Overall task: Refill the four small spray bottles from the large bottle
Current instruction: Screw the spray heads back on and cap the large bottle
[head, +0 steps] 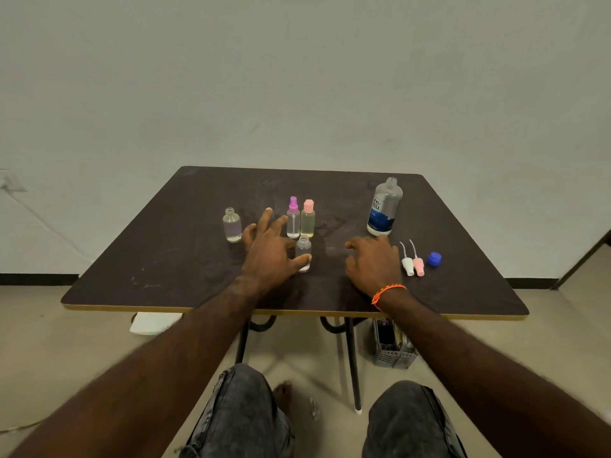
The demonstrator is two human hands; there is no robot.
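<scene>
The large bottle (383, 208) with a blue and white label stands uncapped at the back right of the dark table (165, 259). Four small bottles stand mid-table: an open clear one (232, 225) at the left, one with a purple spray top (293, 218), one with a pink cap (308, 219), and an open clear one (303, 251) in front of them. My left hand (269, 249) is spread over the table, its thumb touching the front open bottle. My right hand (372, 262) rests on the table, fingers loosely curled, holding nothing.
Two loose spray tops, white (407, 261) and pink (418, 262), lie right of my right hand, with a blue cap (434, 259) beside them. A grey basket (393, 348) and a white object (153, 322) sit on the floor under the table.
</scene>
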